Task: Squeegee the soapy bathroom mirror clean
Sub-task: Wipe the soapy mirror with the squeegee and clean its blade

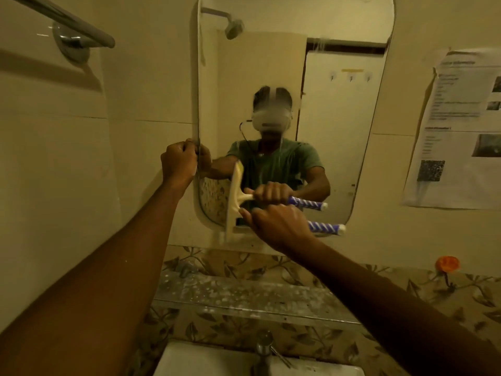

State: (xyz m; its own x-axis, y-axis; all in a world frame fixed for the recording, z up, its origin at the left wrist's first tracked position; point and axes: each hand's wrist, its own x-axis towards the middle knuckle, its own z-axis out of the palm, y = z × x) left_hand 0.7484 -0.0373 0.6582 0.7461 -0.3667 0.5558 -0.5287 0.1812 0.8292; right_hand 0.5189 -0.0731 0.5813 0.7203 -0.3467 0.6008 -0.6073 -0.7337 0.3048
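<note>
right hand (276, 226) grips squeegee (233, 202) low on mirror (339, 104) | left hand (179, 161) holds mirror edge | tip: press blade flat, pull steady, overlap strokes

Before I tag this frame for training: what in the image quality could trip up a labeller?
Head view: dim yellowish light throughout; wide-angle bending of the towel bar and walls; the squeegee blade is motion-blurred low on the mirror; soap haze softens the reflection; the notice is unreadable.
</note>
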